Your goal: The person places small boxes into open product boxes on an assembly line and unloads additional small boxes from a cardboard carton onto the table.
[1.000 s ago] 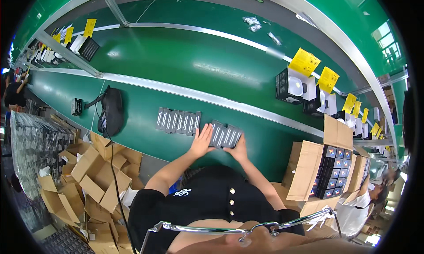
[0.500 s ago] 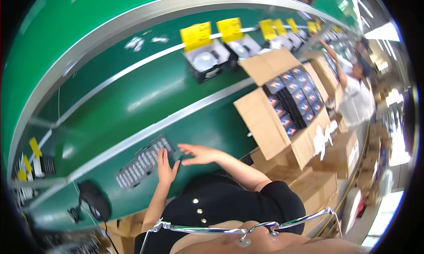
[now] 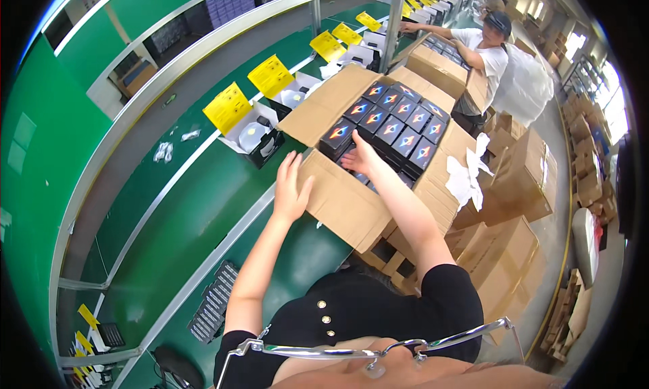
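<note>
head view: seat fingers square on the small box (image 3: 337, 133), lift straight, mind the near flap (image 3: 346, 203); I'd keep the left hand (image 3: 291, 193) clear, it's empty, spread, at the carton's (image 3: 324, 109) 8 o'clock

box at 11 o'clock from right hand (image 3: 361, 157) fingers: wide, nothing visibly held, contact can't tell

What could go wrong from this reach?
1. The right hand might knock neighbouring black boxes, which are closely packed at uneven heights.
2. The left hand, right by the near carton flap, could catch it and jolt the boxes.
</note>
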Tool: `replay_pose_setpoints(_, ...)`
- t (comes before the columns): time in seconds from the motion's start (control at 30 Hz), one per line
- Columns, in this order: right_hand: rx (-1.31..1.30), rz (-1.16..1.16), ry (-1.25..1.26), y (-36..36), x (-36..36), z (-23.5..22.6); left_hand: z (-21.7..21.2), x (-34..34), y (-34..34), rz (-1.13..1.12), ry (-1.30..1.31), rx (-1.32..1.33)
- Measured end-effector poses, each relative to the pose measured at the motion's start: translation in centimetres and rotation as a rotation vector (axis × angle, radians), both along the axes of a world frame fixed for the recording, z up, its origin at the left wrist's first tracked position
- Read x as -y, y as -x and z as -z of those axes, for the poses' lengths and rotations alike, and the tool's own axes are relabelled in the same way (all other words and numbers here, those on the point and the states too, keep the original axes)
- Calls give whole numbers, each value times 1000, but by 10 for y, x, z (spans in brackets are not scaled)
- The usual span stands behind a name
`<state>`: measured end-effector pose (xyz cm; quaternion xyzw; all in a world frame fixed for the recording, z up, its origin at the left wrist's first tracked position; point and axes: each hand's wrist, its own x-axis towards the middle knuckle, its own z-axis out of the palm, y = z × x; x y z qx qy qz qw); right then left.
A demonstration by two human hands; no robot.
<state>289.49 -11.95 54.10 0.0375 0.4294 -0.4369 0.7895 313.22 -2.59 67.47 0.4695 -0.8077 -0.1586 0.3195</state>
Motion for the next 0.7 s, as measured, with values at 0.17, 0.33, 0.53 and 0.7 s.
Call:
replay_pose_setpoints(0.17,60,-14,-122,7,30,14,12,62,80,98,16,205)
replay_pose_setpoints(0.33,-129,-59,91,-25,15,-10,50,106,77,103,-81,352)
replay_pose_setpoints(0.53,59,107,-117,-8,20,4,61,115,93,139,-145,293)
replay_pose_setpoints(0.7,-2,141,116,-28,4,-17,44,108,79,66,-106,12)
